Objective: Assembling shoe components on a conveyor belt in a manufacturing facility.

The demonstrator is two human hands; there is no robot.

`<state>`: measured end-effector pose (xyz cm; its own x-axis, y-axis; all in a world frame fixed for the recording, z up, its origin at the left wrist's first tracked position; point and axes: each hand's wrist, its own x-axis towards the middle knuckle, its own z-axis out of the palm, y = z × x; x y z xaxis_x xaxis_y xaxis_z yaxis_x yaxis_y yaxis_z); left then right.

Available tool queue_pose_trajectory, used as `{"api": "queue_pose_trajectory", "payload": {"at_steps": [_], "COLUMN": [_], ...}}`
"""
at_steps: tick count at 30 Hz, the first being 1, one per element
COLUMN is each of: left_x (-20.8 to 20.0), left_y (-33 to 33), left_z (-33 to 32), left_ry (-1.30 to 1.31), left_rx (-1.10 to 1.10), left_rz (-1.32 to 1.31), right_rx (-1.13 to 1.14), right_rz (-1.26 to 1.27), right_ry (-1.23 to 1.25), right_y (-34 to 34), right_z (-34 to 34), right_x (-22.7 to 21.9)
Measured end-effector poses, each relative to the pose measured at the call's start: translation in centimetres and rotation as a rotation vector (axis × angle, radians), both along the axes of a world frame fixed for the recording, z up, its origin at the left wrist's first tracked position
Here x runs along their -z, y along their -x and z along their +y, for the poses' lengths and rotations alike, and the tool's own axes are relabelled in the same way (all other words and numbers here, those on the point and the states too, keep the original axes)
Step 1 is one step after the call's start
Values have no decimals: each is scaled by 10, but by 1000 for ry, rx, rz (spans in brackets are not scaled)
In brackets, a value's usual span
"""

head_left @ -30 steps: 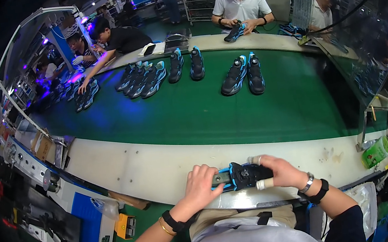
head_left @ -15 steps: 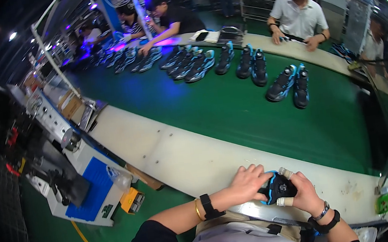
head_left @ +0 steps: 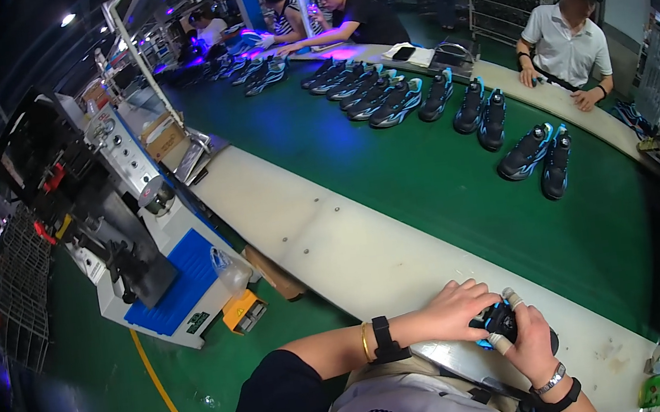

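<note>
So, both hands are on one black-and-blue shoe (head_left: 498, 320), right by the near edge of the white table (head_left: 335, 243), toward its right end. The left hand (head_left: 459, 310) has its fingers on the blue-trimmed side and looks to be grasping it. The right hand (head_left: 532, 338) grips from the other side, with pale wraps (head_left: 499, 342) on its thumb and a finger. Can't really tell if the shoe touches the tabletop; the hands cover too much.

Past the table's far edge there's a green belt (head_left: 418, 182), with a pair of similar shoes (head_left: 556, 168) toward its right end and a longer row of shoes (head_left: 396, 105) running off left near its far edge. At the far ledge (head_left: 528, 92) is a person in a white shirt (head_left: 567, 45). Left of the table's near edge: a white machine (head_left: 132, 161) with a blue panel (head_left: 189, 279).
</note>
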<state>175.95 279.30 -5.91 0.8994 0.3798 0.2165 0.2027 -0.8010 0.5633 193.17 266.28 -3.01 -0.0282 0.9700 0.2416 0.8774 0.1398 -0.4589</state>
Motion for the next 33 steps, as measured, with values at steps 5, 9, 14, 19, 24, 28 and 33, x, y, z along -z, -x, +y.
{"api": "queue_pose_trajectory", "payload": {"at_steps": [5,9,14,19,24,28,33], "left_x": [2,5,3,5,7,10,4], "left_y": [-5,-6,-7,-5,-5,-6,-6], "left_z": [-6,-10,-11,-14,-15,-15,-12], "left_ry": [-64,-72,-66,-70,-60,-72,-55], "left_rx": [-58,-84,-90,-97,-105,-84,-73], "left_rz": [1,-62,5,-64,-47,-62,-8], "right_rx": [-183,-127,179,-134,135,127,123], "right_rz": [260,231,316,289,526,543,681], "right_ry": [-107,-61,37,-28,138,142,149], "right_y": [-21,-26,-14,-41,-24,-31,-33], "right_z": [4,-2,-4,-3,-2,-5,-2], "right_x": [-1,0,13,28,16,24,23]}}
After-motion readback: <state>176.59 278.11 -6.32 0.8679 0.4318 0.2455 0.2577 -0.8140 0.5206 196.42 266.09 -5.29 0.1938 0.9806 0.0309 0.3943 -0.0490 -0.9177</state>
